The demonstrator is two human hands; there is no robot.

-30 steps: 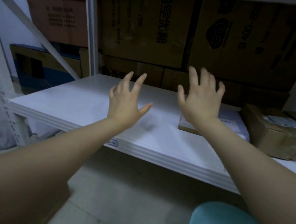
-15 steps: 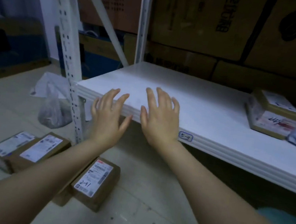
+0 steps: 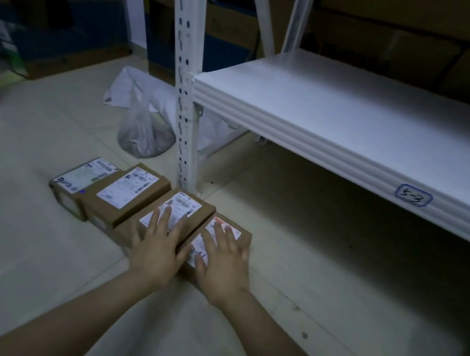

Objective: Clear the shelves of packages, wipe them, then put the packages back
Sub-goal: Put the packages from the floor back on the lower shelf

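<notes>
Both hands have come down from the shelf's front edge to the floor, and the view has swung down with them. Four brown packages lie there in a touching row. On the third package (image 3: pixel 185 205) the left hand (image 3: pixel 157 253) lies flat, and on the fourth package (image 3: pixel 236 230) the right hand (image 3: pixel 222 264). Each grip is wide, with fingers straight and spread, clasping nothing.

Every package has a white barcode label, its print too small to read. The fourth's has a red corner and black handwriting mostly covered by fingers. A scrawl on the first package (image 3: pixel 79 180) is unclear.

The white shelf (image 3: pixel 357 126) carries a blue pen tag (image 3: pixel 413 196) reading "5-3", and its right end is cut off. A plastic bag (image 3: pixel 143 130) sits by the post (image 3: pixel 185 79).
</notes>
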